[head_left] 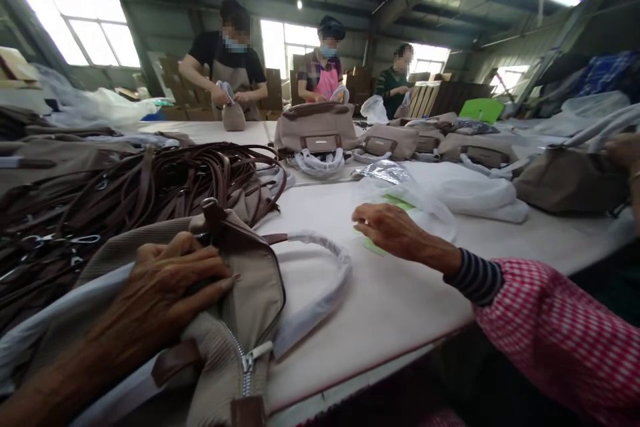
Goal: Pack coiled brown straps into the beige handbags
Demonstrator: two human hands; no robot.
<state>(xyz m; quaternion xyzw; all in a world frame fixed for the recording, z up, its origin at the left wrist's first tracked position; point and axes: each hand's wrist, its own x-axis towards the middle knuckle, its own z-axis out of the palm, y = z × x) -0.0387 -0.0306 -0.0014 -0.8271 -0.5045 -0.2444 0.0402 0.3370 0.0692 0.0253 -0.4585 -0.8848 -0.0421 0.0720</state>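
A taupe ribbed handbag (pixel 257 267) lies in front of me with its zipped mouth gaping and the lining showing. My left hand (pixel 173 280) grips the bag at its opening, the fingers bent over the edge. A silver zipper pull (pixel 257 353) hangs at the near end of the mouth. One bag handle (pixel 335 280), wrapped in white film, loops onto the table. My right hand (pixel 385 230) is above the table, right of the bag, with curled fingers close together. Below it lie pale green slips (pixel 373 248) beside clear plastic; whatever is between its fingers is hidden.
Brown straps (pixel 150 180) with metal clips are heaped at left. Finished-looking handbags (pixel 315 127) stand across the white table (pixel 320 347). A co-worker's hand (pixel 625 150) touches a bag (pixel 565 180) at far right. Three people handle bags behind the table.
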